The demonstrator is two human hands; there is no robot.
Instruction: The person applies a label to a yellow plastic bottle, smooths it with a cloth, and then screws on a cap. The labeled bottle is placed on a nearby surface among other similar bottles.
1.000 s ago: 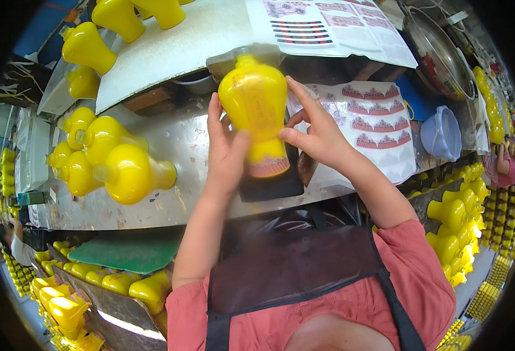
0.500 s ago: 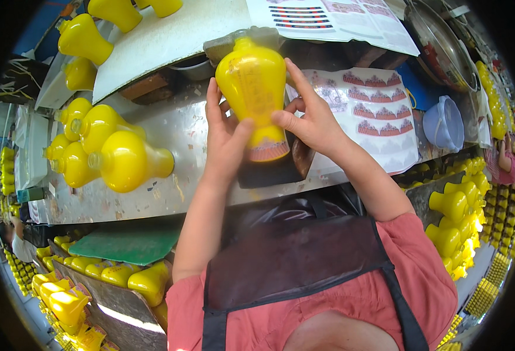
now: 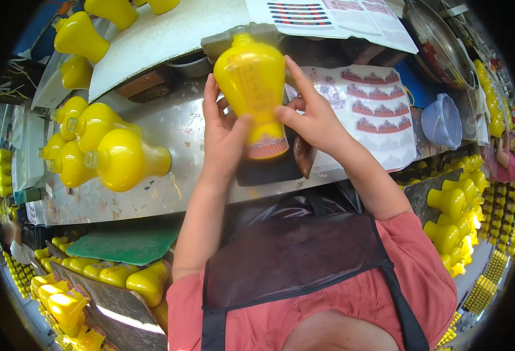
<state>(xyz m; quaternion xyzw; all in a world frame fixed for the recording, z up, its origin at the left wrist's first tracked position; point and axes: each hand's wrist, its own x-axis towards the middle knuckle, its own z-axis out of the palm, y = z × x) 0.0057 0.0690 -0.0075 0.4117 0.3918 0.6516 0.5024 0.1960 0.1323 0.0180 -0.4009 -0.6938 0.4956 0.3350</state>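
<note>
Can't tell what's in lilac bucket (image 3: 441, 121) or yellow bottle (image 3: 250, 79); my left hand (image 3: 226, 140) and right hand (image 3: 319, 121) hold bottle between them

The bottle (image 3: 248, 73) in the middle and the bottles (image 3: 125, 158) on the left look smooth and glossy, the table (image 3: 181, 128) scuffed metal, the right-hand sheet (image 3: 380, 140) paper, the bucket (image 3: 440, 121) plastic, the shirt (image 3: 418, 257) matt cloth.

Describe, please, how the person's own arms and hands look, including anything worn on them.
The left hand and right hand are ungloved, and the forearms are bare. The short sleeves are plain reddish-pink; a dark apron with black straps covers the chest.
</note>
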